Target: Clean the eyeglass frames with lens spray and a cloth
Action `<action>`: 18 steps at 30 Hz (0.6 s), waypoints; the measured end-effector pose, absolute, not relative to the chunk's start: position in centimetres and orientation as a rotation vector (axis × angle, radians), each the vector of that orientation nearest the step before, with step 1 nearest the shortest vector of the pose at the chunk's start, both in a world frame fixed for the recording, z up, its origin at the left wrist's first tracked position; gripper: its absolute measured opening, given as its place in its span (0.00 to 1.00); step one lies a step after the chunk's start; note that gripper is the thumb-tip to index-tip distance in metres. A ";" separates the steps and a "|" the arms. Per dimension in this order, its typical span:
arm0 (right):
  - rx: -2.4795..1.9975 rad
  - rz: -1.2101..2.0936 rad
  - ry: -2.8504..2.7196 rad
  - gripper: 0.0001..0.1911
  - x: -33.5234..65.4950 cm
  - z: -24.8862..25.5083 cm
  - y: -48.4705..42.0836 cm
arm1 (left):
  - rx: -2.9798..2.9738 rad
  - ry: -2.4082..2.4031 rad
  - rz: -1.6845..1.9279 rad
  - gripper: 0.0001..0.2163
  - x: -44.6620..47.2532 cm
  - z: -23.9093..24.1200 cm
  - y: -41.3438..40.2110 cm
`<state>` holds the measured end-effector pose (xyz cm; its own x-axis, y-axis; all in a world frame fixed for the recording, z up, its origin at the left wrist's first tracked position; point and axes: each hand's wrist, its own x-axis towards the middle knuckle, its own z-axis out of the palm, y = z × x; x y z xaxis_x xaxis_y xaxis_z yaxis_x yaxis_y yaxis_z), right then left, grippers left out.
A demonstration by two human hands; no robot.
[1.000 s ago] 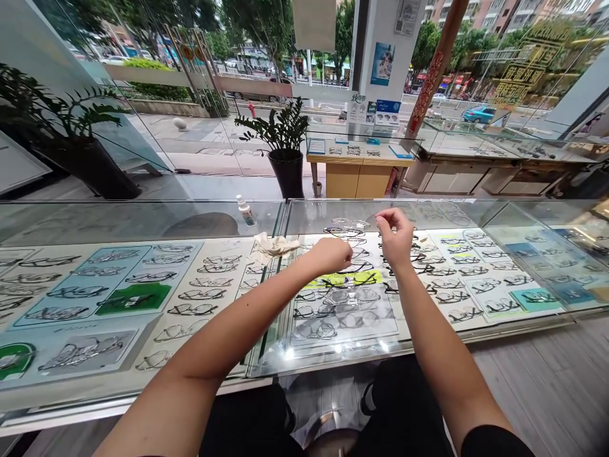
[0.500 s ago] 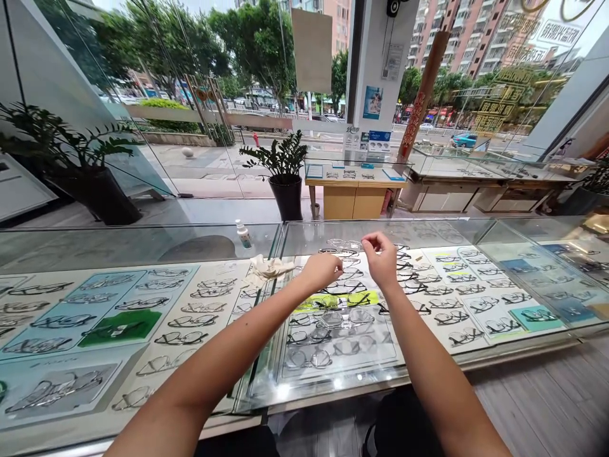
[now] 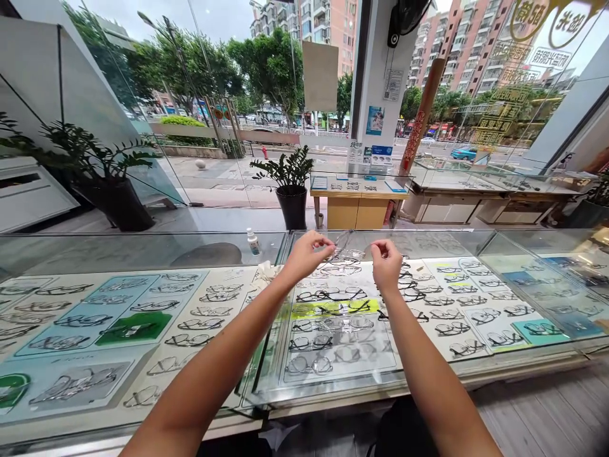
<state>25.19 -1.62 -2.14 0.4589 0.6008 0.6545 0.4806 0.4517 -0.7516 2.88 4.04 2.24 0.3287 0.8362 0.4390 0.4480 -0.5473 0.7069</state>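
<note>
A thin-rimmed pair of eyeglasses (image 3: 344,241) is held up over the glass display counter (image 3: 271,397), between my two hands. My left hand (image 3: 309,255) pinches its left side with thumb and forefinger. On the other side, my right hand (image 3: 387,263) is closed in a pinch at the right end; the exact contact is too fine to make out. Below the glass lie rows of eyeglasses, among them a dark pair on a yellow strip (image 3: 297,310). A crumpled cream cloth (image 3: 265,274) lies on the counter left of my left hand.
A small white bottle (image 3: 253,242) stands on the glass behind the cloth. More eyeglasses lie in the cases to left and right. Beyond the counter are a potted plant (image 3: 291,206), a wooden display table (image 3: 359,211) and tall windows.
My left hand has moved up and left, away from over the displayed rows. My right hand has shifted slightly right and lower. The view has tilted up a little.
</note>
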 end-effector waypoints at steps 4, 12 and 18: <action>-1.125 0.002 -1.407 0.07 21.7 -1.6 -2.2 | 1.421 0.939 1.339 0.18 1.7 1.1 3.8; -1.024 0.055 -1.693 0.10 16.3 -1.3 -2.1 | 1.123 0.833 1.355 0.25 1.0 -2.2 2.8; -0.883 0.171 -1.649 0.14 17.1 -2.7 -1.9 | 1.195 0.751 1.275 0.19 1.2 -3.0 2.6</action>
<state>17.06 -1.94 -2.67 -0.0150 0.6245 0.7809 0.4509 0.7013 -0.5522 1.17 2.56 -2.98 0.1981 0.9627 0.1843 -0.3048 -0.1182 0.9450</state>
